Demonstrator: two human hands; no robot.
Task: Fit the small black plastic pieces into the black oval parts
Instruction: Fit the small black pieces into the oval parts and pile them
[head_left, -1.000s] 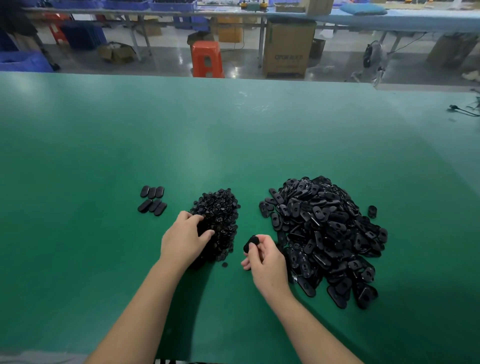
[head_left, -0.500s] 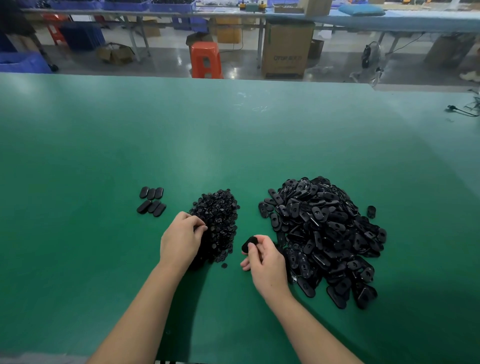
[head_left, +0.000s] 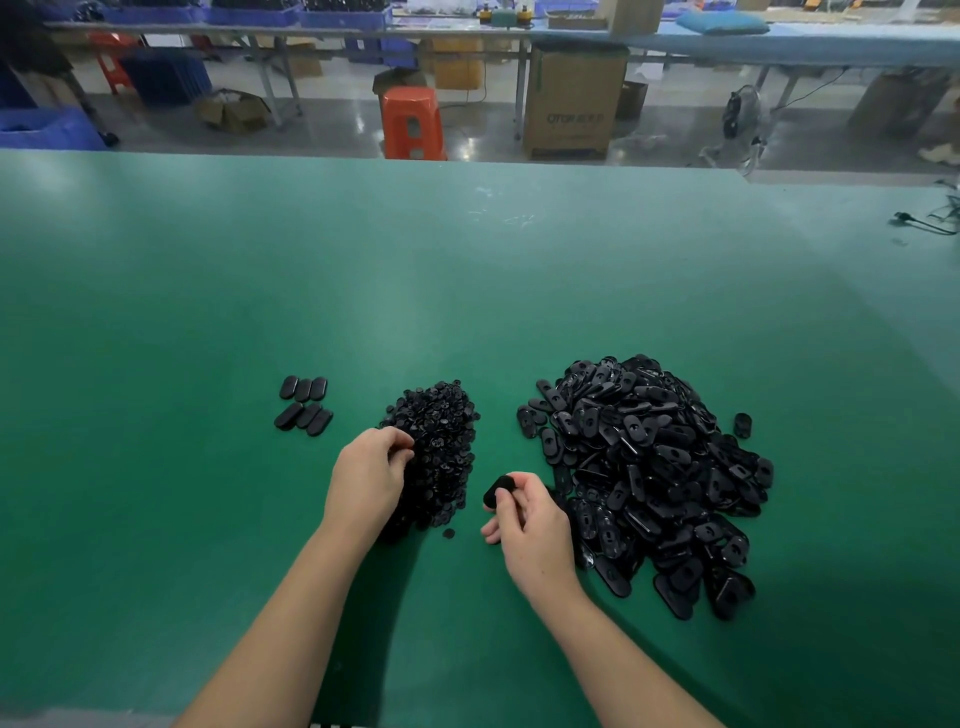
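Head view: on the green desk (head_left: 208, 312) my left hand (head_left: 366, 475) rests on the near-left edge of the heap of small black plastic pieces (head_left: 441, 447), its fingers curled into the heap; whether this grip pinches a piece I cannot tell. My right hand (head_left: 530, 525), just right of it, pinches one black oval part (head_left: 497, 489) between thumb and fingertips, raised above the desk. Directly right of that grip spreads the large pile of black oval parts (head_left: 660, 478), touching the back of the hand. One stray oval (head_left: 742, 424) lies just beyond the pile's far right edge. Left of and beyond my left grip, six oval parts in two rows (head_left: 304, 405) sit apart from both heaps. One loose small piece (head_left: 448, 533) lies between my two grips. Beyond the desk stand an orange stool (head_left: 413, 122) and a cardboard box (head_left: 571, 98).
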